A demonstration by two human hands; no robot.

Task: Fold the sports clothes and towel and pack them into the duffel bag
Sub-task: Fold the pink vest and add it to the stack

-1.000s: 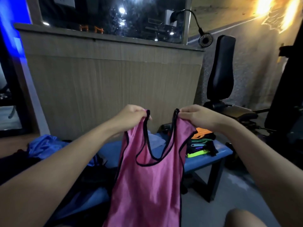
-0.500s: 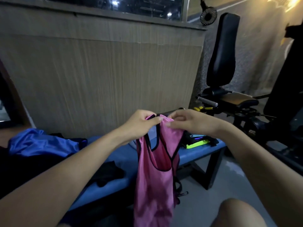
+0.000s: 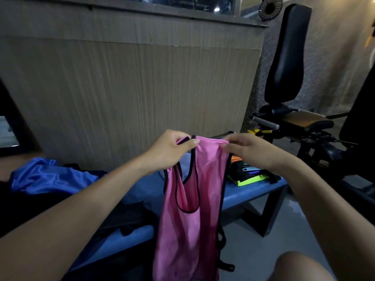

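Left hand (image 3: 169,152): we pinch the gathered shoulder straps of the pink training vest (image 3: 190,216) between thumb and curled fingers, at the vest's 11 o'clock corner. Right hand (image 3: 250,152): our fingertips nip the top fold of the same vest at its 1 o'clock corner, thumb beneath; the two hands are near each other, not touching.

Pink training vest: black-trimmed, doubled lengthwise, hanging upright from both grips in front of the bench, its lower hem running out of view at 6 o'clock.

Blue padded bench (image 3: 253,189): runs behind the vest from 8 o'clock towards 3 o'clock.

Blue shiny garment (image 3: 48,179): crumpled on the bench at 9 o'clock of the vest, well apart from it.

Dark garment (image 3: 125,218): loose heap on the bench at 8 o'clock; we cannot tell its kind.

Stack of folded vests (image 3: 248,175): at 3 o'clock of the pink vest, just beside our right wrist; neon yellow at the bottom, orange on top.

Black exercise seat (image 3: 284,63): upright backrest at 2 o'clock, beyond the bench end.

Wood-grain panel (image 3: 129,88): at 12 o'clock, behind everything.
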